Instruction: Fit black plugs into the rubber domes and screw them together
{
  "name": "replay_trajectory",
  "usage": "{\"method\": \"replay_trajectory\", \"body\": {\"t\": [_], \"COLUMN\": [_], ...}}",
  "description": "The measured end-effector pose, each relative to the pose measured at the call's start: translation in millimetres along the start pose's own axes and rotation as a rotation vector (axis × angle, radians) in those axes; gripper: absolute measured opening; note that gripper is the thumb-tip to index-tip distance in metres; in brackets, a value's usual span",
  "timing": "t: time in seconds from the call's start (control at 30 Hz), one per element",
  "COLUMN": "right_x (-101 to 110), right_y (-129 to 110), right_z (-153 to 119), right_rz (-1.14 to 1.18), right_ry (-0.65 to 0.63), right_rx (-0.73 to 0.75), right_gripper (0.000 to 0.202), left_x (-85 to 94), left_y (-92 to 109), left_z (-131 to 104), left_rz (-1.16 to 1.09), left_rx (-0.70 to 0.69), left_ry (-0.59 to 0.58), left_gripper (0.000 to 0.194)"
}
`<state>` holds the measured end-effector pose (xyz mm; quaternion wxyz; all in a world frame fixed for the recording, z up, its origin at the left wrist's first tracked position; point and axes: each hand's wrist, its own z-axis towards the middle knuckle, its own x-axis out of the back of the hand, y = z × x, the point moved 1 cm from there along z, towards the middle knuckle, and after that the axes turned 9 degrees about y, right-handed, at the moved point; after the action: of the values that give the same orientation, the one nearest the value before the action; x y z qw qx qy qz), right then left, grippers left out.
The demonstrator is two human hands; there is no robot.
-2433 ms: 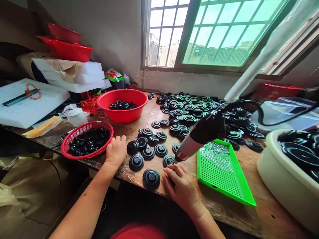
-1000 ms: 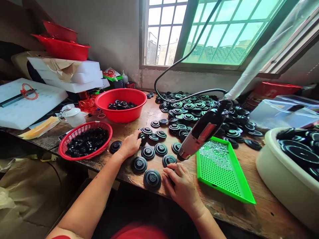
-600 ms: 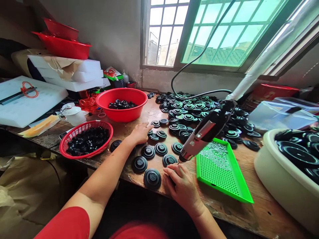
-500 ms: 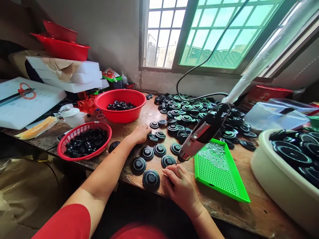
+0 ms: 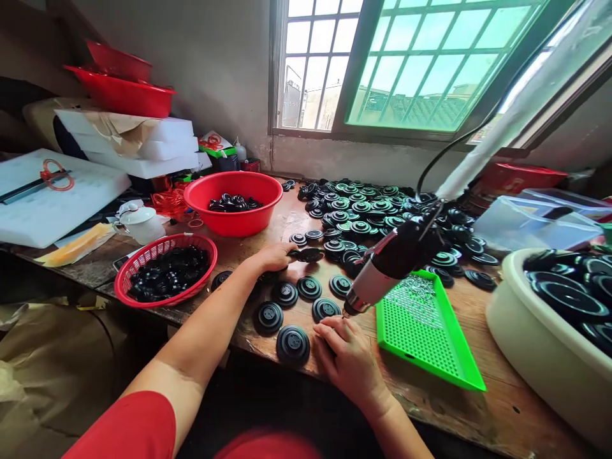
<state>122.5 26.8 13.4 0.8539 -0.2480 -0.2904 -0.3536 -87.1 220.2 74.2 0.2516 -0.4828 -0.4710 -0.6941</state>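
My left hand (image 5: 276, 257) is closed on the edge of a black stepped disc (image 5: 308, 255), which sticks out tilted to the right of the fingers. A hanging electric screwdriver (image 5: 377, 280) points down and left, its tip at the fingertips of my right hand (image 5: 351, 357). That hand rests near the table's front edge with its fingers pressed together; what they pinch is hidden. Several black discs lie face up between the hands, among them a large front disc (image 5: 292, 345) and another disc (image 5: 326, 310) beside the screwdriver tip.
A green perforated tray (image 5: 430, 350) with small screws lies to the right, beside a cream tub (image 5: 507, 306) of discs. More discs are heaped (image 5: 363, 207) below the window. A red basket (image 5: 119, 280) and a red basin (image 5: 229, 223), both with black parts, stand left.
The disc at my left hand has come up off the table and tilted. The screwdriver's cable has swung right, and the screwdriver has shifted slightly. My right hand has stayed nearly still.
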Motion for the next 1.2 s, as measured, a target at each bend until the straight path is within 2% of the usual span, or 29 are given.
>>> {"method": "replay_trajectory", "body": {"t": [0.17, 0.37, 0.47, 0.57, 0.67, 0.8, 0.9, 1.03, 1.1, 1.2], "right_x": [-1, -1, 0, 0, -1, -1, -2, -2, -2, -2], "right_y": [0, -1, -1, 0, 0, 0, 0, 0, 1, 0], "right_z": [-1, -2, -2, -2, -2, -2, -2, -3, -3, -3], "right_rz": [0.003, 0.009, 0.005, 0.003, 0.007, 0.015, 0.02, 0.028, 0.027, 0.023], "right_ry": [0.007, -0.001, -0.004, -0.001, 0.007, -0.003, -0.002, -0.009, -0.014, -0.014], "right_rx": [-0.002, -0.014, -0.021, -0.02, -0.017, -0.022, -0.026, -0.029, -0.026, -0.024], "right_gripper": [0.015, 0.014, 0.014, 0.015, 0.015, 0.014, 0.014, 0.014, 0.015, 0.015], "left_x": [0.4, -28.1, -36.3, -34.5, -28.0, -23.3, -26.0, -37.4, -42.7, -41.9], "left_y": [19, 58, 69, 66, 52, 32, 30, 40, 45, 46], "left_z": [9, 7, 12, 20, 27, 29, 23, 8, 3, 1], "left_rz": [0.086, 0.286, 0.337, 0.361, 0.348, 0.297, 0.297, 0.289, 0.284, 0.286], "left_rx": [0.042, 0.143, 0.184, 0.206, 0.201, 0.123, 0.031, -0.139, -0.193, -0.194], "left_ry": [-0.11, -0.034, -0.02, -0.026, -0.023, 0.014, 0.08, 0.097, 0.086, 0.062], "left_gripper": [0.033, 0.038, 0.037, 0.043, 0.052, 0.063, 0.052, 0.032, 0.03, 0.034]}}
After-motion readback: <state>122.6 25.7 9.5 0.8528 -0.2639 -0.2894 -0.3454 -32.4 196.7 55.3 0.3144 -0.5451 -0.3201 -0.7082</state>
